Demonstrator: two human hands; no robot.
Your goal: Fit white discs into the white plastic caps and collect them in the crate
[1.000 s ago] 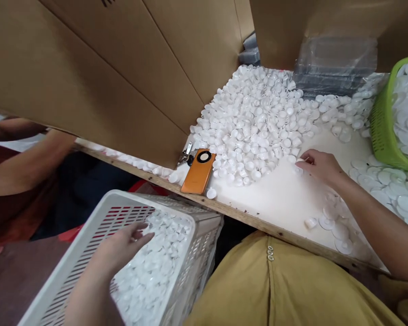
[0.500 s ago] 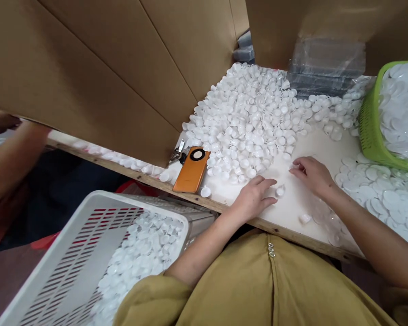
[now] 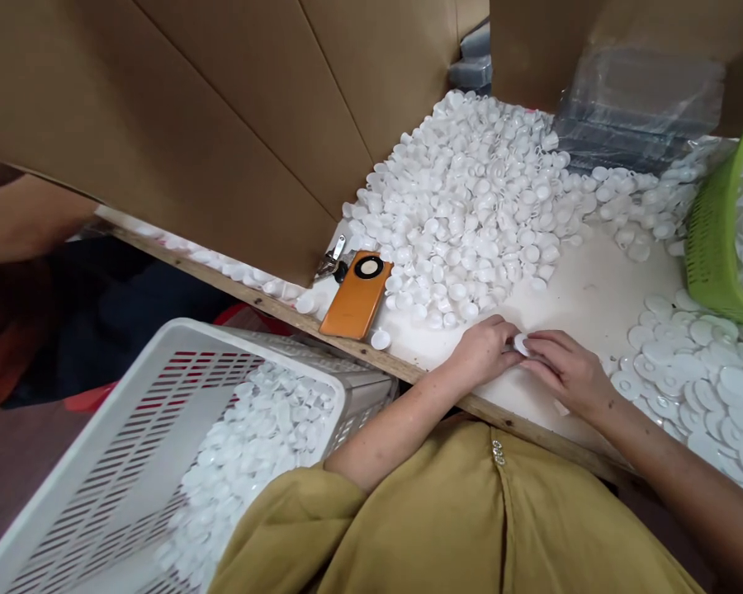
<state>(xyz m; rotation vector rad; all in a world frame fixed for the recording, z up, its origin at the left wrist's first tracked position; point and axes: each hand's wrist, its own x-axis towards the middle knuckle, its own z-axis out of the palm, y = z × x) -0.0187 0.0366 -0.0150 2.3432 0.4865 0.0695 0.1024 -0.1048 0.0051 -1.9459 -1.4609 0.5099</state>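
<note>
My left hand (image 3: 484, 353) and my right hand (image 3: 568, 371) meet above the white tabletop near its front edge. Between their fingertips is a small round white plastic piece (image 3: 521, 344), pinched from both sides; the fingers partly cover it. Beyond my hands spreads a big heap of small white plastic cups (image 3: 464, 223), some showing little loop handles. To the right of my right hand lie many flat white plastic discs (image 3: 693, 371), overlapping on the table.
An orange phone (image 3: 356, 301) and keys (image 3: 331, 262) lie by the cardboard partition (image 3: 223, 124). A green basket (image 3: 712, 239) of white pieces stands right. Below the wooden edge is a white crate (image 3: 179, 330). At far left shows another person's arm (image 3: 30, 219).
My hands have come together; the left moved right and closed, the right came nearer. The white piece is now between their fingers. The camera view has shifted slightly.
</note>
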